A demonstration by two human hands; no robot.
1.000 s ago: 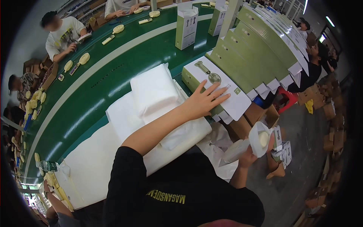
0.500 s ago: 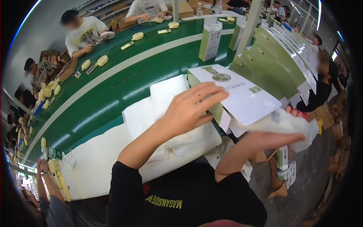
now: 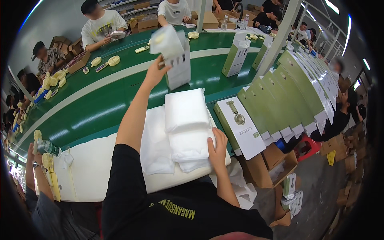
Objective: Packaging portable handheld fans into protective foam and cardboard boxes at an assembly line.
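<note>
Over the green conveyor belt, my left hand (image 3: 155,72) is raised and closed on the lower edge of a blurred translucent white bag (image 3: 170,45). A round cream shape shows faintly through the bag. Just behind it stands a white box (image 3: 179,77) with small dark pictures, its top partly hidden by the bag. My right hand (image 3: 218,149) rests against the right edge of a stack of soft white pouches (image 3: 187,110), fingers stretched out and thumb apart. The pouches lie on a pale padded table (image 3: 106,166).
Right of the pouches leans a row of green-and-white boxes (image 3: 276,102). More boxes (image 3: 236,56) stand on the conveyor belt (image 3: 116,98) near a post (image 3: 280,34). Cream fans (image 3: 114,61) lie across from me, beside co-workers. An open carton (image 3: 266,170) stands low at right.
My left hand has gone from a green-and-white box at right to the bag over the belt. My right hand has left a white pouch by that box and come to the stack.
</note>
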